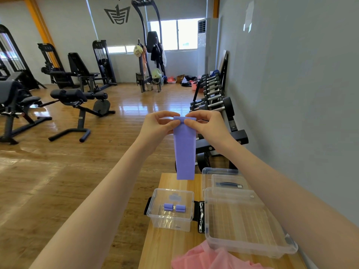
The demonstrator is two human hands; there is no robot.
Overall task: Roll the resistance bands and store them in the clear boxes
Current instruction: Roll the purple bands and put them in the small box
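A purple resistance band (185, 152) hangs straight down in the air above the wooden table (171, 247). My left hand (159, 125) and my right hand (206, 125) pinch its top edge from either side, where a short fold is turned over. Below, a small clear box (171, 222) holds two rolled purple bands (174, 208). A large clear box (246, 243) stands to its right with nothing visible inside. Pink bands (209, 259) lie bunched at the table's near edge.
Another clear box (221, 171) with a dark item inside stands at the table's far right. A dumbbell rack (211, 98) runs along the grey wall on the right. Gym benches and machines stand on the wooden floor to the left.
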